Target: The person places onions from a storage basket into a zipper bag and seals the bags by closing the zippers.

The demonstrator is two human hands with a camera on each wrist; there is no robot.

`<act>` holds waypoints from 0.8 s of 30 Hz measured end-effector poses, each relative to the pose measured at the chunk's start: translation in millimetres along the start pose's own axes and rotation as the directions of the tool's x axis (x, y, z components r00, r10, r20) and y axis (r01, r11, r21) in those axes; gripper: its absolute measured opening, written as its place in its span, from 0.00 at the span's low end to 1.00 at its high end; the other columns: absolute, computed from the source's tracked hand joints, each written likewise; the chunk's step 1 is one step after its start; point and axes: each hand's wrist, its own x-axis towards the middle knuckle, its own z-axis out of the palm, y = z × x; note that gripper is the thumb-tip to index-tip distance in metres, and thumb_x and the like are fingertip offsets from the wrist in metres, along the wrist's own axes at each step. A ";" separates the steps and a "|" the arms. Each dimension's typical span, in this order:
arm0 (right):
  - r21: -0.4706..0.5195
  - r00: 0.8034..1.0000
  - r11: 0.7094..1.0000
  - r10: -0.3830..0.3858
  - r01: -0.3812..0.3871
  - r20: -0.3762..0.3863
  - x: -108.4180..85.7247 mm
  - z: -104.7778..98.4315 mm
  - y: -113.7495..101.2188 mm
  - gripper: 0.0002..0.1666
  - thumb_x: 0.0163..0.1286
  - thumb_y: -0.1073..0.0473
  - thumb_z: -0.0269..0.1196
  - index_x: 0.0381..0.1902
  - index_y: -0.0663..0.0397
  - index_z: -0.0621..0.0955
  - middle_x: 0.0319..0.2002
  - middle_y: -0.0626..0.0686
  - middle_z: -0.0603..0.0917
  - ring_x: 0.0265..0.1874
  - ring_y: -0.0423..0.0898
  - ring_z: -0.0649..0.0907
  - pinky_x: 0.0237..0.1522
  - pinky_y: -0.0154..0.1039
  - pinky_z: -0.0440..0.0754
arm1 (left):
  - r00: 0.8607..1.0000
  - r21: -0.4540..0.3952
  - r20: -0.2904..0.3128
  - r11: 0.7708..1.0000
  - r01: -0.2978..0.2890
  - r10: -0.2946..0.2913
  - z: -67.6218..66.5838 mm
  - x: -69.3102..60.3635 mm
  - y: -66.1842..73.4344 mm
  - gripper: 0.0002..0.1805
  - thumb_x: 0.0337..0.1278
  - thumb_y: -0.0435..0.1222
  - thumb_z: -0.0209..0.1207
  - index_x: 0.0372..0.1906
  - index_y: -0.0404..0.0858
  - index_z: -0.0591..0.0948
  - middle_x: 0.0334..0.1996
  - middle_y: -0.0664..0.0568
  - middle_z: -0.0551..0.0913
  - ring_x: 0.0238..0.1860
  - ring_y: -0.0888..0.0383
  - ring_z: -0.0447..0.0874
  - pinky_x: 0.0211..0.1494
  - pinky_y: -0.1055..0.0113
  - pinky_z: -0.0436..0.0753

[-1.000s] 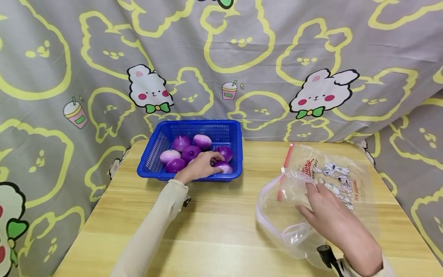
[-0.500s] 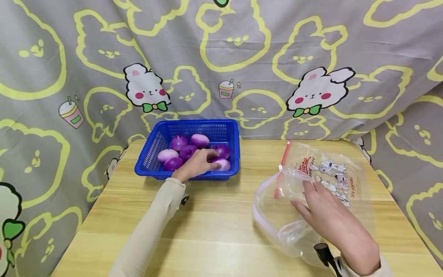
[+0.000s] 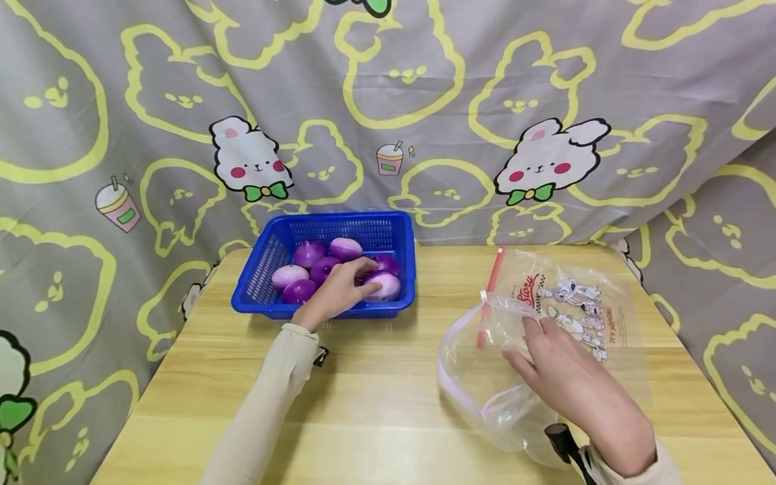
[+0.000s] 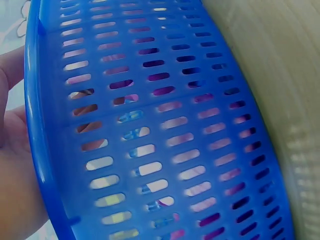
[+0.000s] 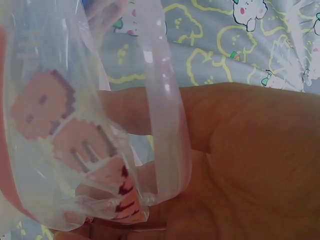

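Note:
My left hand (image 3: pixel 338 288) reaches over the near rim of the blue basket (image 3: pixel 248 300) and grips a pale purple onion (image 3: pixel 386 288) at the basket's front right, fingers and thumb round it. Beside it in the basket lie several other purple onions (image 3: pixel 300 292). In the left wrist view the slotted basket wall (image 4: pixel 150 107) hides most of the onions. At the right, my right hand (image 3: pixel 572 380) holds the rim of a clear plastic bag (image 3: pixel 485 377), its mouth gaping towards the left. The bag's pale rim (image 5: pixel 165 120) passes over my fingers in the right wrist view.
Wooden table (image 3: pixel 370 404) under everything. Part of the bag with a red slider strip (image 3: pixel 490 296) and printed cartoon figures lies behind my right hand. A patterned curtain (image 3: pixel 418 141) hangs behind the table and at both sides.
The pale onion in my left hand has come up slightly and shows more of itself. The right hand still holds the bag. The head view has shifted a little.

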 end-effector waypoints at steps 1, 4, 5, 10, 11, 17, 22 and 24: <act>0.003 1.000 1.000 -0.001 0.001 -0.001 0.3 -0.1 0.1 0.39 0.70 0.49 0.64 0.63 0.79 0.68 0.49 0.73 0.76 0.48 0.68 0.79 0.49 0.64 0.77 | 1.000 0.003 -0.009 1.000 0.002 -0.002 -0.3 -0.9 -0.1 0.21 0.62 0.38 0.66 0.56 0.32 0.80 0.53 0.45 0.85 0.56 0.51 0.83 0.62 0.56 0.78; 0.017 1.000 1.000 -0.001 0.001 0.004 0.7 -0.6 0.3 0.40 0.71 0.50 0.63 0.64 0.79 0.67 0.50 0.73 0.76 0.49 0.68 0.79 0.50 0.65 0.77 | 0.999 0.013 -0.028 1.000 0.018 -0.018 -1.0 -3.4 -0.1 0.20 0.63 0.39 0.66 0.56 0.34 0.81 0.52 0.48 0.85 0.55 0.53 0.83 0.62 0.58 0.78; 0.020 1.000 1.000 0.002 -0.002 0.007 0.7 -1.1 0.2 0.40 0.71 0.49 0.63 0.64 0.79 0.67 0.50 0.74 0.76 0.49 0.68 0.79 0.50 0.65 0.77 | 0.999 0.011 -0.035 1.000 0.020 -0.020 -1.2 -4.2 0.0 0.20 0.63 0.39 0.66 0.56 0.34 0.81 0.52 0.48 0.85 0.55 0.53 0.83 0.61 0.58 0.79; 0.018 1.000 1.000 -0.002 0.002 0.013 1.2 -0.5 0.8 0.39 0.71 0.50 0.62 0.63 0.79 0.67 0.51 0.74 0.75 0.49 0.68 0.79 0.50 0.65 0.77 | 0.991 -0.054 -0.131 0.999 0.009 -0.016 -3.9 -11.7 3.0 0.19 0.62 0.38 0.66 0.55 0.34 0.80 0.52 0.45 0.84 0.53 0.51 0.84 0.59 0.57 0.81; 0.018 1.000 1.000 -0.005 0.005 0.012 1.4 -0.3 0.6 0.38 0.71 0.50 0.63 0.63 0.79 0.68 0.50 0.74 0.76 0.49 0.67 0.79 0.49 0.64 0.77 | 0.987 -0.073 -0.157 0.997 0.004 -0.016 -4.7 -13.7 3.5 0.19 0.63 0.37 0.66 0.55 0.34 0.80 0.52 0.44 0.84 0.52 0.51 0.85 0.58 0.58 0.82; 0.016 1.000 1.000 -0.011 0.010 0.013 3.4 0.2 0.4 0.38 0.71 0.50 0.63 0.62 0.78 0.68 0.49 0.73 0.76 0.47 0.66 0.80 0.48 0.64 0.78 | 0.969 -0.144 -0.246 0.990 -0.011 -0.025 -7.6 -23.4 6.7 0.16 0.64 0.37 0.64 0.54 0.36 0.80 0.53 0.45 0.84 0.54 0.53 0.84 0.56 0.60 0.82; 0.019 1.000 1.000 -0.002 0.002 0.024 3.3 0.5 1.1 0.38 0.71 0.50 0.63 0.62 0.78 0.68 0.50 0.74 0.76 0.49 0.68 0.79 0.49 0.65 0.77 | 0.964 -0.150 -0.266 0.988 -0.022 -0.019 -7.2 -28.2 8.1 0.16 0.64 0.37 0.64 0.54 0.35 0.80 0.52 0.44 0.84 0.55 0.53 0.83 0.57 0.59 0.82; 0.018 0.999 1.000 0.002 -0.003 0.034 3.1 0.8 1.4 0.38 0.71 0.50 0.63 0.63 0.78 0.68 0.51 0.75 0.75 0.50 0.69 0.79 0.49 0.65 0.77 | 0.962 -0.146 -0.273 0.989 -0.019 -0.022 -6.0 -30.2 8.0 0.17 0.64 0.37 0.64 0.54 0.36 0.80 0.52 0.45 0.84 0.55 0.53 0.83 0.58 0.57 0.82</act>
